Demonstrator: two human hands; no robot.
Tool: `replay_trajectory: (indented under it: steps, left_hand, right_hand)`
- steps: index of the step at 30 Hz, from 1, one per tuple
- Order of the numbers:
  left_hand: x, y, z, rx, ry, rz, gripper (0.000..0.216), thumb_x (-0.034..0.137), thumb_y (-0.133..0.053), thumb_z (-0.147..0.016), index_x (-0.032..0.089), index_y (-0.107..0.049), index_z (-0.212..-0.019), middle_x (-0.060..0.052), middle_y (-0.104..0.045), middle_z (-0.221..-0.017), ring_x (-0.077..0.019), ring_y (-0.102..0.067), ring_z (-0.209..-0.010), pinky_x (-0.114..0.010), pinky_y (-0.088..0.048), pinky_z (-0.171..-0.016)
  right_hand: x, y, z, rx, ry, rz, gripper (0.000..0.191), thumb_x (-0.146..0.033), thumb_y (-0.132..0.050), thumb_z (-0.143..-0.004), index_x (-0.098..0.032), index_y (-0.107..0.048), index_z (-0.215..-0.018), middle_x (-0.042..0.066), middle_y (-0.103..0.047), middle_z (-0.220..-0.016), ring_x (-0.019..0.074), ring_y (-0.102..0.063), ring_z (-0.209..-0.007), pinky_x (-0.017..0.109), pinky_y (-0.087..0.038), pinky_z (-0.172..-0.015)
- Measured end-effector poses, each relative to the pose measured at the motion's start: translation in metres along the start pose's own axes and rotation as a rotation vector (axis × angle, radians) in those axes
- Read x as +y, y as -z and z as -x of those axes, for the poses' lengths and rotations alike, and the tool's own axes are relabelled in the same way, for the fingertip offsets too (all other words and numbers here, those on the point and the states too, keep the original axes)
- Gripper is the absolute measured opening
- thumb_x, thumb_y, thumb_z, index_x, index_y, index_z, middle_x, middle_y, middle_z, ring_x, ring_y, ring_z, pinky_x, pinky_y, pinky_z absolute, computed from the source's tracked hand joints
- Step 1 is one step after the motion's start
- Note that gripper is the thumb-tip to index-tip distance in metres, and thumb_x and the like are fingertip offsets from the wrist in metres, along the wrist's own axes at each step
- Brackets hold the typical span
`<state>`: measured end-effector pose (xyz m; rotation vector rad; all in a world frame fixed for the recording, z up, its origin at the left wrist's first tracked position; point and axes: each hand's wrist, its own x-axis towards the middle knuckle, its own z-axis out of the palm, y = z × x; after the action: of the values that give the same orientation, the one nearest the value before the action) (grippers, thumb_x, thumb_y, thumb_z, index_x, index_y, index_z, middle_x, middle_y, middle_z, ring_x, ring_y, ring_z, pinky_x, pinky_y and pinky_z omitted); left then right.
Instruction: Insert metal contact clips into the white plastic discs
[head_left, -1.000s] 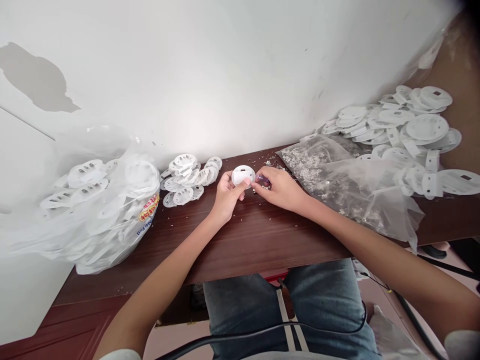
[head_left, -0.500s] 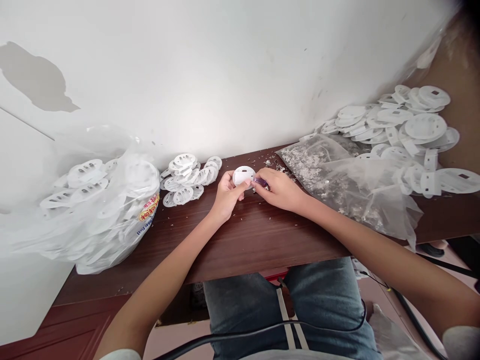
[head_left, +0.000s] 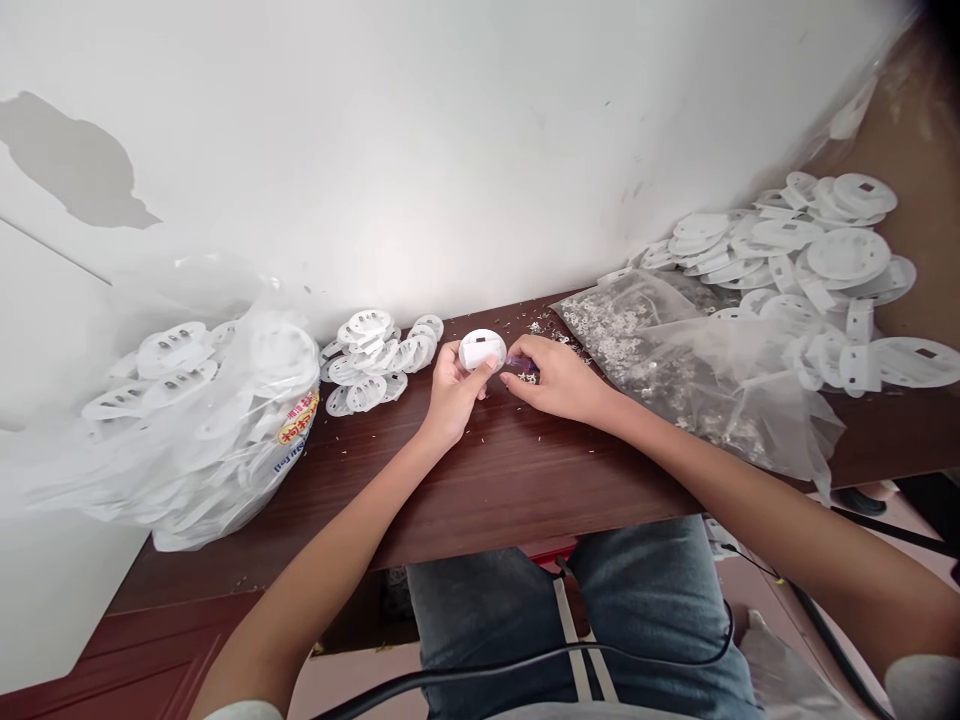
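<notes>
My left hand point(head_left: 451, 398) is closed on a white round plastic disc point(head_left: 482, 350), thumb on its face and the fingers behind. The disc is tilted toward me and has a small dark rectangular slot. Just to its right, my right hand point(head_left: 551, 376) curls round a small purple object point(head_left: 519, 362), mostly hidden by the fingers, so its kind does not show. The right thumb and fingertips are a short gap from the disc. Tiny shiny metal pieces point(head_left: 529, 378) lie on the table by the right fingers.
A small pile of white discs point(head_left: 367, 355) lies on the dark wooden table point(head_left: 480, 500) to the left. Further left is a clear plastic bag point(head_left: 247, 470) full of discs. On the right sit a bag of small metal pieces point(head_left: 615, 320) and a heap of discs point(head_left: 847, 255).
My left hand has turned the disc slightly and shifted it a little left. My right fingers have drawn back from its edge, opening a small gap between thumb and index finger.
</notes>
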<state>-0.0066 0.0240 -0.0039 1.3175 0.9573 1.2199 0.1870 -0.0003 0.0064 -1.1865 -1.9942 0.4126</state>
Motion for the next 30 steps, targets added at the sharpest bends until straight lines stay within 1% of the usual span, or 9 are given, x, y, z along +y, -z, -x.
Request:
replay_trajectory:
  steps: [3,6,9,11,15,21,25,27,30]
  left_hand:
    - [-0.002,0.001,0.0,0.046,-0.06,-0.071,0.05,0.045,-0.087,-0.082,0.023,-0.051,-0.109,0.001,-0.065,-0.096,-0.0052,-0.047,-0.057,-0.02,-0.038,-0.047]
    - [-0.002,0.002,0.002,0.069,-0.112,-0.156,0.046,0.043,-0.084,-0.085,0.023,-0.051,-0.111,-0.001,-0.066,-0.102,-0.0086,-0.057,-0.069,-0.02,-0.043,-0.054]
    - [0.0,0.002,0.004,0.067,-0.134,-0.216,0.044,0.041,-0.083,-0.086,0.023,-0.051,-0.111,-0.003,-0.067,-0.107,-0.0122,-0.063,-0.081,-0.021,-0.048,-0.062]
    - [0.001,0.002,0.005,0.066,-0.143,-0.237,0.043,0.039,-0.083,-0.087,0.023,-0.051,-0.11,-0.003,-0.067,-0.106,-0.0135,-0.065,-0.084,-0.023,-0.05,-0.065]
    - [0.001,0.003,0.006,0.077,-0.178,-0.293,0.041,0.04,-0.083,-0.087,0.023,-0.054,-0.11,-0.002,-0.067,-0.102,-0.0138,-0.064,-0.081,-0.023,-0.048,-0.066]
    - [-0.001,0.005,0.008,0.088,-0.201,-0.384,0.038,0.041,-0.082,-0.088,0.024,-0.055,-0.109,0.0,-0.065,-0.093,-0.0116,-0.056,-0.068,-0.023,-0.04,-0.057]
    - [-0.001,0.003,0.011,0.141,-0.234,-0.444,0.034,0.041,-0.082,-0.087,0.025,-0.057,-0.104,0.002,-0.062,-0.088,-0.0103,-0.049,-0.062,-0.023,-0.036,-0.055]
    - [-0.001,0.003,0.012,0.164,-0.237,-0.486,0.033,0.039,-0.083,-0.086,0.025,-0.057,-0.102,0.004,-0.059,-0.082,-0.0101,-0.046,-0.06,-0.023,-0.034,-0.055]
    - [-0.001,0.003,0.013,0.165,-0.23,-0.551,0.03,0.036,-0.081,-0.087,0.025,-0.057,-0.1,0.005,-0.055,-0.074,-0.0111,-0.045,-0.058,-0.024,-0.032,-0.054]
  right_hand:
    - [0.004,0.0,-0.001,-0.026,0.005,0.015,0.011,-0.029,-0.059,-0.1,-0.019,-0.062,-0.105,0.009,-0.07,-0.104,0.0242,-0.064,-0.094,0.035,-0.047,-0.084]
    - [0.006,-0.001,0.0,-0.1,0.025,0.049,0.019,-0.027,-0.046,-0.107,-0.019,-0.062,-0.112,0.012,-0.07,-0.112,0.0256,-0.065,-0.104,0.037,-0.048,-0.092]
    - [0.005,-0.002,0.001,-0.141,-0.008,0.111,0.022,-0.03,-0.046,-0.109,-0.019,-0.063,-0.116,0.012,-0.07,-0.118,0.0265,-0.066,-0.106,0.038,-0.049,-0.091]
    - [0.003,-0.001,0.002,-0.142,-0.022,0.136,0.022,-0.03,-0.046,-0.11,-0.019,-0.064,-0.117,0.012,-0.071,-0.118,0.0268,-0.067,-0.105,0.038,-0.049,-0.088]
    - [0.001,0.0,0.002,-0.132,-0.024,0.149,0.023,-0.031,-0.047,-0.11,-0.019,-0.065,-0.117,0.012,-0.072,-0.117,0.0262,-0.068,-0.103,0.037,-0.049,-0.086]
    - [0.002,-0.001,0.003,-0.136,-0.019,0.183,0.023,-0.03,-0.047,-0.11,-0.019,-0.066,-0.117,0.012,-0.071,-0.115,0.0261,-0.068,-0.101,0.036,-0.049,-0.084]
    - [0.0,-0.004,0.003,-0.144,-0.005,0.251,0.024,-0.028,-0.046,-0.111,-0.017,-0.066,-0.118,0.013,-0.071,-0.116,0.026,-0.068,-0.096,0.037,-0.048,-0.08]
    - [-0.002,-0.006,0.004,-0.157,0.011,0.29,0.024,-0.026,-0.045,-0.111,-0.016,-0.066,-0.118,0.013,-0.07,-0.116,0.0262,-0.069,-0.096,0.036,-0.048,-0.078]
    - [-0.005,-0.009,0.004,-0.196,0.008,0.384,0.026,-0.026,-0.043,-0.112,-0.016,-0.066,-0.117,0.014,-0.07,-0.112,0.0257,-0.068,-0.088,0.036,-0.045,-0.07]
